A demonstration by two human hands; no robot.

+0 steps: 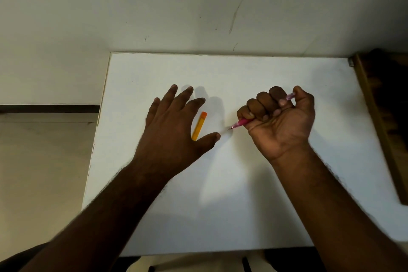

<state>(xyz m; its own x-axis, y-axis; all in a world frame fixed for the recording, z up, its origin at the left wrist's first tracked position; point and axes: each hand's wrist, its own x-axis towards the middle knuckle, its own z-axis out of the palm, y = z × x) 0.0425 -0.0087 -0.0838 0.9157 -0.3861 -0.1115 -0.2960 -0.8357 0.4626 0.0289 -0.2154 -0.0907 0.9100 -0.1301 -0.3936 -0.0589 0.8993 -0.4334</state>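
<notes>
My right hand point(278, 121) is turned palm-up in a fist around a pink mechanical pencil point(239, 123). The pencil's metal tip points left and down toward the white table point(220, 194), and its clear pink end sticks out past my thumb. A small yellow case with an orange cap point(199, 126) lies flat on the table. My left hand point(174, 128) hovers over it with fingers spread and straight; the case shows in the gap between forefinger and thumb. Whether the left hand touches the case I cannot tell.
A pale wall point(198, 6) with scuff marks rises behind the table. A dark wooden piece of furniture point(384, 106) stands along the table's right edge. To the left lies a beige floor point(44, 172) with a dark skirting strip.
</notes>
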